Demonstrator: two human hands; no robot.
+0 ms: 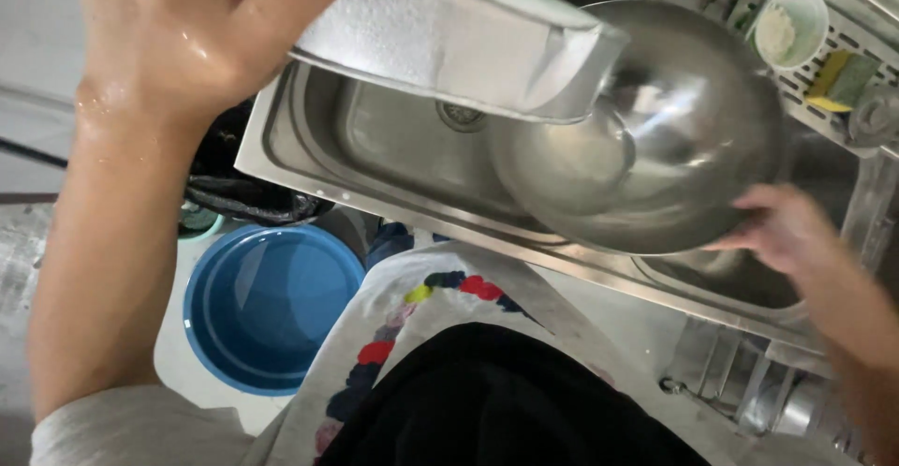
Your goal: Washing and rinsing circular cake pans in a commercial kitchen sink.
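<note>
My wet left hand (pixel 178 35) grips the edge of a rectangular metal tray (pixel 449 40) and holds it tilted above the steel sink (pixel 375 147). The tray's underside faces me and looks wet. My right hand (pixel 787 232) holds the near rim of a large round steel bowl (pixel 674 129), which leans over the sink's right side. The tray's corner overlaps the bowl's left edge. The sink drain (pixel 459 115) shows below the tray.
A blue plastic bucket (pixel 267 307) stands on the floor at lower left, beside a black bag (pixel 234 194). A drying rack at the upper right holds a white cup (pixel 791 26) and a yellow-green sponge (pixel 838 82). Metal pipework (pixel 768 400) sits at lower right.
</note>
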